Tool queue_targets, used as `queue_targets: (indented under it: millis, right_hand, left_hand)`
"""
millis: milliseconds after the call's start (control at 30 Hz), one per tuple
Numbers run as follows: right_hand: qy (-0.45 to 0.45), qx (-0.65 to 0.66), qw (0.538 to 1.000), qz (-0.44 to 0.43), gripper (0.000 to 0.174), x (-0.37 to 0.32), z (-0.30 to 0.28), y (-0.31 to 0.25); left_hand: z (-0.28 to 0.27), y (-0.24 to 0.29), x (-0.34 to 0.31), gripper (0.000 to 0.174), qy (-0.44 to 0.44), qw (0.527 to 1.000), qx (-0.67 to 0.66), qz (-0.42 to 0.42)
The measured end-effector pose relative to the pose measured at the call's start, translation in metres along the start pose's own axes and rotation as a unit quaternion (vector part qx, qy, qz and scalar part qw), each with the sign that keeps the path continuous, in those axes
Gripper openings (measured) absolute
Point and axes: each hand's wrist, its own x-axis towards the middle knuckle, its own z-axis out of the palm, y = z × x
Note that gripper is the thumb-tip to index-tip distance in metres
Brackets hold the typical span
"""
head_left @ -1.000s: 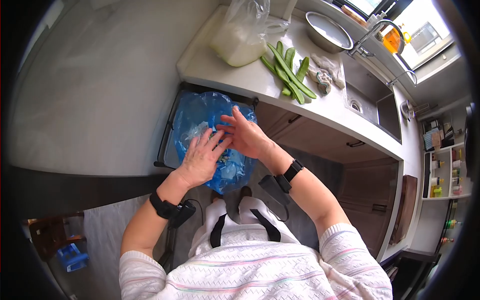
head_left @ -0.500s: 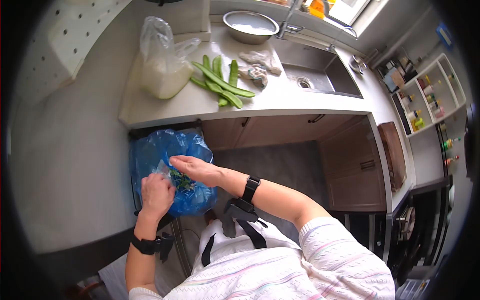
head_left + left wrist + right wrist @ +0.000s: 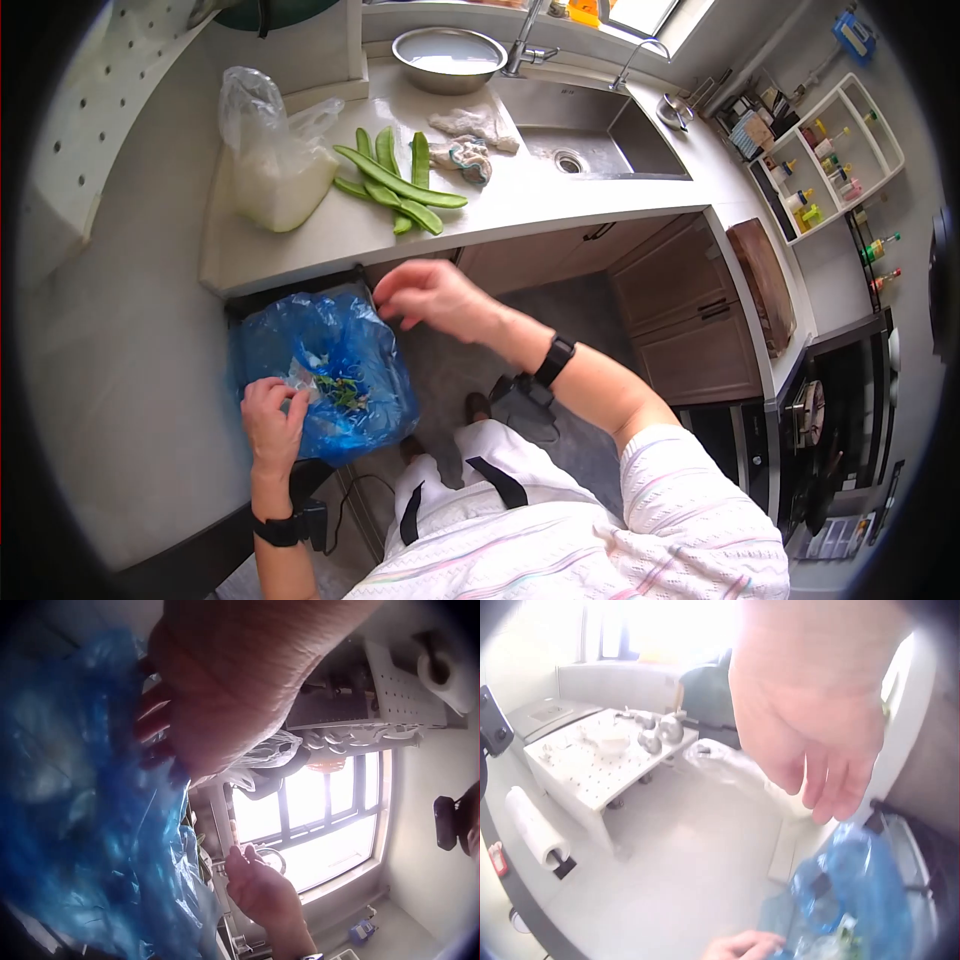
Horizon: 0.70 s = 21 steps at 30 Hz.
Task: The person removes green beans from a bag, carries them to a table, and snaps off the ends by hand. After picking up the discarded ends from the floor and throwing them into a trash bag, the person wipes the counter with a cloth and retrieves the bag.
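Note:
A blue plastic bag (image 3: 385, 385) lines a bin below the counter's left end, with green scraps (image 3: 342, 390) and clear plastic inside. At its left rim, my left hand (image 3: 272, 425) has bent fingers gripping the film; in the left wrist view the left hand (image 3: 217, 690) lies against the blue bag (image 3: 112, 847). My right hand (image 3: 440, 300), slightly blurred, hangs above and right of the bin's far corner, fingers loosely bent and holding nothing. The right wrist view shows this right hand (image 3: 810, 720) apart from the blue bag (image 3: 870, 877).
Long green pods (image 3: 400, 185) lie on the counter (image 3: 300, 255) beside a clear bag holding a pale green piece (image 3: 280, 190). Behind stand a metal bowl (image 3: 450, 60) and the sink (image 3: 590, 130). Crumpled gloves (image 3: 465, 155) lie near the sink.
My right hand has left the scraps, moving up and right out of the bag. My left hand has shifted to the bag's left rim. The head view has turned, showing more counter.

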Motion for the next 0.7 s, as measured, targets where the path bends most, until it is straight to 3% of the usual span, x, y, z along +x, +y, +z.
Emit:
queue_targets:
  millis: [67,100,167,200,267,333,367,400,467,567,633,700]
  right_hand:
    - [0.083,-0.023,0.996,-0.010,0.019,0.015,-0.051,0.002]
    - [0.132,-0.121,0.981,-0.074,0.021,0.029,-0.078,0.008]
    - [0.209,-0.270,0.933,-0.113,0.025,0.055,-0.123,0.002]
    - [0.231,-0.367,0.886,-0.167,0.030,0.079,-0.148,0.010]
    - [0.244,-0.456,0.837,-0.177,0.035,0.121,-0.179,0.011]
    - [0.242,-0.531,0.806,-0.094,0.037,0.148,-0.199,0.012]
    - [0.177,-0.563,0.807,-0.019,0.038,0.159,-0.209,0.013]
    - [0.133,-0.599,0.789,-0.016,0.036,0.159,-0.217,0.022]
    - [0.126,-0.606,0.779,-0.094,0.035,0.156,-0.227,0.045]
    - [0.075,-0.626,0.761,-0.151,0.035,0.102,-0.255,0.048]
    - [0.082,-0.658,0.731,-0.163,0.038,0.065,-0.292,0.059]
    - [0.111,-0.652,0.739,-0.130,0.038,0.036,-0.331,0.058]
  left_hand:
    - [-0.006,0.005,0.002,0.016,0.004,1.000,-0.009,-0.015]
    - [-0.008,0.007,0.003,0.017,0.024,0.999,-0.007,-0.036]
    - [-0.009,0.013,0.004,0.018,0.042,0.997,-0.004,-0.057]
    - [-0.009,0.016,0.005,0.018,0.054,0.995,0.001,-0.084]
    - [-0.007,0.028,0.008,0.019,0.070,0.992,0.012,-0.109]
    - [-0.004,0.045,0.015,0.018,0.076,0.988,0.037,-0.131]
    - [-0.001,0.057,0.019,0.017,0.076,0.986,0.047,-0.140]
    - [0.003,0.072,0.029,0.017,0.071,0.986,0.054,-0.142]
    - [0.018,0.106,0.046,0.016,0.092,0.983,0.031,-0.156]
    - [0.041,0.158,0.084,0.014,0.087,0.986,0.009,-0.140]
    - [0.059,0.183,0.106,0.014,0.085,0.988,-0.012,-0.126]
    - [0.079,0.205,0.127,0.014,0.073,0.993,-0.039,-0.084]
